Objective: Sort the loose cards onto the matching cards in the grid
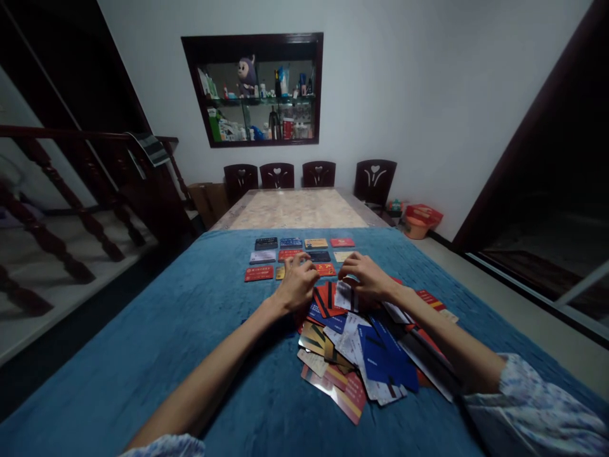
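Observation:
My left hand (297,281) reaches over the front rows of cards, fingers bent and apart. Its fingertips are beside an orange-red card (326,270); whether they touch it I cannot tell. On that card's other side is my right hand (365,277), curved with thumb and forefinger apart. Just below the right hand lies a white card with a dark stripe (346,296), partly covered by it. Nearer to me spreads a loose heap of cards, with a blue card (378,357), a gold card (313,336) and a red-and-yellow card (349,397). My right forearm hides part of the heap.
Cards lie in neat rows beyond my hands, among them a black card (266,243) and a red card (258,273). A blue cloth (190,336) covers the near table; the stone-patterned tabletop (290,209) shows behind. Dark chairs (277,176) stand at the far end.

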A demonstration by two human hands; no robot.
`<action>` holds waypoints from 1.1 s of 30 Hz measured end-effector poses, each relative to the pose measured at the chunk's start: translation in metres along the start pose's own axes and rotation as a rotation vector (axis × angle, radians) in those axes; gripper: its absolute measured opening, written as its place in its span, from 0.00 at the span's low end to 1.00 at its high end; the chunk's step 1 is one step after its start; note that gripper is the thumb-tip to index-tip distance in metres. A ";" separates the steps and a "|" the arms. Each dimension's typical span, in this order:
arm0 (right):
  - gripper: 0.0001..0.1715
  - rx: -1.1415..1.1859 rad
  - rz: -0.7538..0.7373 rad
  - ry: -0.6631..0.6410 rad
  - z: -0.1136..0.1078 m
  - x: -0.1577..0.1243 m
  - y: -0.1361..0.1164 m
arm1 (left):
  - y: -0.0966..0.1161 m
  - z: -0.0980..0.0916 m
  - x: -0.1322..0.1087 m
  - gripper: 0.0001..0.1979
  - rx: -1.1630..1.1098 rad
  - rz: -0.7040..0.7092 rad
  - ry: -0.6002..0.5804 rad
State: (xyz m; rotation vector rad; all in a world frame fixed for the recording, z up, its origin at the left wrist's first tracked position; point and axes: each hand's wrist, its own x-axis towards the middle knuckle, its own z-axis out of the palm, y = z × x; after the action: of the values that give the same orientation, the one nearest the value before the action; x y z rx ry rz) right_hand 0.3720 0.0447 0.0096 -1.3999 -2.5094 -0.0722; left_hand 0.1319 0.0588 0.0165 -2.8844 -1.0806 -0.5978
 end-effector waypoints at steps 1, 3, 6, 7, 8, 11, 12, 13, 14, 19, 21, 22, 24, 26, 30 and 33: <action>0.12 0.019 -0.014 -0.011 0.002 -0.004 0.002 | 0.005 0.001 -0.001 0.13 -0.004 0.018 -0.007; 0.16 0.040 -0.039 -0.033 0.005 -0.011 0.007 | 0.013 0.004 -0.003 0.13 -0.013 0.051 -0.016; 0.26 0.050 -0.053 -0.064 0.009 -0.019 0.010 | 0.026 0.009 -0.005 0.11 -0.022 0.084 -0.043; 0.29 0.051 -0.051 -0.075 0.009 -0.021 0.009 | 0.030 0.011 -0.006 0.11 -0.020 0.091 -0.054; 0.32 0.053 -0.048 -0.091 0.009 -0.022 0.008 | 0.034 0.012 -0.007 0.11 -0.015 0.097 -0.066; 0.37 0.060 -0.034 -0.172 0.009 -0.024 0.004 | 0.042 0.014 -0.010 0.11 0.006 0.116 -0.116; 0.38 0.062 -0.025 -0.198 0.008 -0.024 0.002 | 0.044 0.014 -0.010 0.11 0.014 0.123 -0.133; 0.40 0.064 -0.014 -0.220 0.008 -0.023 0.001 | 0.045 0.015 -0.011 0.10 0.022 0.130 -0.150; 0.40 0.064 -0.004 -0.237 0.008 -0.023 0.000 | 0.046 0.015 -0.011 0.10 0.029 0.134 -0.163; 0.39 0.063 0.005 -0.273 0.004 -0.023 -0.001 | 0.044 0.014 -0.012 0.09 0.051 0.149 -0.200; 0.37 0.067 0.000 -0.265 0.002 -0.024 -0.001 | 0.043 0.014 -0.012 0.09 0.059 0.153 -0.192; 0.35 0.069 -0.005 -0.259 0.001 -0.024 -0.001 | 0.042 0.014 -0.012 0.09 0.061 0.153 -0.184; 0.31 0.067 -0.018 -0.247 0.000 -0.025 -0.001 | 0.041 0.015 -0.012 0.09 0.060 0.150 -0.168; 0.28 0.053 -0.032 -0.235 0.000 -0.025 -0.002 | 0.041 0.015 -0.013 0.10 0.055 0.146 -0.159; 0.26 0.033 -0.052 -0.220 -0.001 -0.024 -0.004 | 0.044 0.012 -0.014 0.12 0.051 0.135 -0.145; 0.24 0.036 -0.076 -0.208 0.000 -0.023 -0.004 | 0.045 0.011 -0.015 0.15 0.053 0.132 -0.130</action>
State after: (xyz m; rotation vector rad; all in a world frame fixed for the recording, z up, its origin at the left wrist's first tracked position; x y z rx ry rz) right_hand 0.3801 0.0230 0.0043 -1.3617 -2.7170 0.1093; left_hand 0.1543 0.0165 0.0073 -2.9535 -0.8927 -0.3759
